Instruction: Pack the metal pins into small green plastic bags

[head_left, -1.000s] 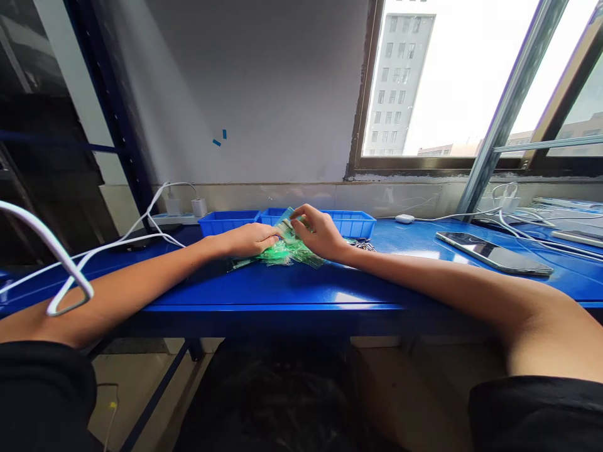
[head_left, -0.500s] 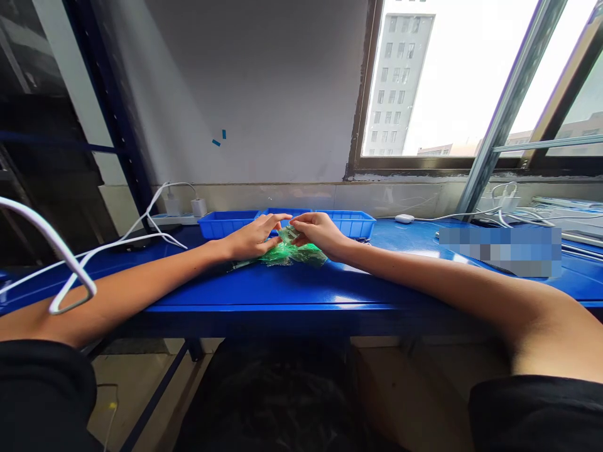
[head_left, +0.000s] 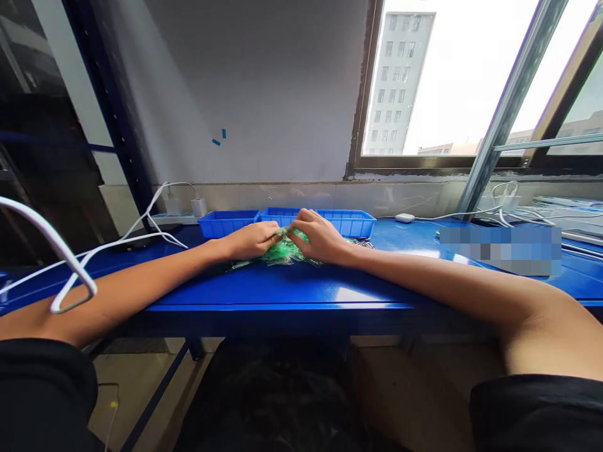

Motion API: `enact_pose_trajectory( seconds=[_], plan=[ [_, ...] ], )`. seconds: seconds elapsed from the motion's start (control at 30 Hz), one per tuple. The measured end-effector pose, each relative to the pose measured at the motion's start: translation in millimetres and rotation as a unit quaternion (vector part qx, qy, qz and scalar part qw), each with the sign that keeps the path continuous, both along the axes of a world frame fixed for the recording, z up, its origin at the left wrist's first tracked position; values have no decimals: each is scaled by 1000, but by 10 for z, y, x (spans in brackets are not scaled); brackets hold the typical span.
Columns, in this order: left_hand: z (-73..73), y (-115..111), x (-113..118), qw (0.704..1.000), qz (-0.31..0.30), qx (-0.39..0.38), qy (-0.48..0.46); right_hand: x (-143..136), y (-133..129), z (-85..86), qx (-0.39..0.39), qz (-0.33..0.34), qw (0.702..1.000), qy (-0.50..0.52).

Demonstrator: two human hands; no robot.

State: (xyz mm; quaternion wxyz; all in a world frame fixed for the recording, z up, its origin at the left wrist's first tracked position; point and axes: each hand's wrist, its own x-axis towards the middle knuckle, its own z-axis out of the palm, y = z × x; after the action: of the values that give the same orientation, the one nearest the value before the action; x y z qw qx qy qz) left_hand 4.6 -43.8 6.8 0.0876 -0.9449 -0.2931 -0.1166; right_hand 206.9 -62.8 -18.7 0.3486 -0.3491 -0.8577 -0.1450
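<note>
Crinkled green plastic film point(head_left: 281, 254), see-through and glossy, lies bunched on the blue table under and between my hands. My left hand point(head_left: 254, 240) is closed, its thumb and fingers pinching an upper edge of the film. My right hand point(head_left: 321, 238) sits close on the other side, its fingertips bent down and pinched on the same film. The two hands almost meet at their fingertips. Whether anything is wrapped inside the film I cannot tell. Some thin dark and silvery pieces point(head_left: 363, 242) lie just beyond my right hand.
Blue plastic bins stand behind my hands: a left bin point(head_left: 228, 226), a middle bin point(head_left: 277, 213) and a right bin point(head_left: 355, 223). White cables point(head_left: 141, 237) cross the blue table point(head_left: 282, 292) at left. A white adapter point(head_left: 404, 218) and more cables lie at right, near a metal post point(head_left: 490, 125).
My left fingers, spread before, have closed onto the film. My right hand has turned knuckles-up, and the raised film between the hands has been gathered lower and tighter.
</note>
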Motion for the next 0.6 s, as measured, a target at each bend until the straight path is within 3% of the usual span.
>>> enact_pose_trajectory(
  seconds=[0.07,0.2,0.6],
  plan=[
    [24,-21,-1,1000,-12,-22,15,29,-12,12,45,-7,995,-90],
    [59,-49,-13,998,-14,-50,18,23,-56,37,1,-7,982,-190],
    [61,-60,-12,999,-5,-48,19,17,-81,61,-7,-6,976,-219]
  ],
)
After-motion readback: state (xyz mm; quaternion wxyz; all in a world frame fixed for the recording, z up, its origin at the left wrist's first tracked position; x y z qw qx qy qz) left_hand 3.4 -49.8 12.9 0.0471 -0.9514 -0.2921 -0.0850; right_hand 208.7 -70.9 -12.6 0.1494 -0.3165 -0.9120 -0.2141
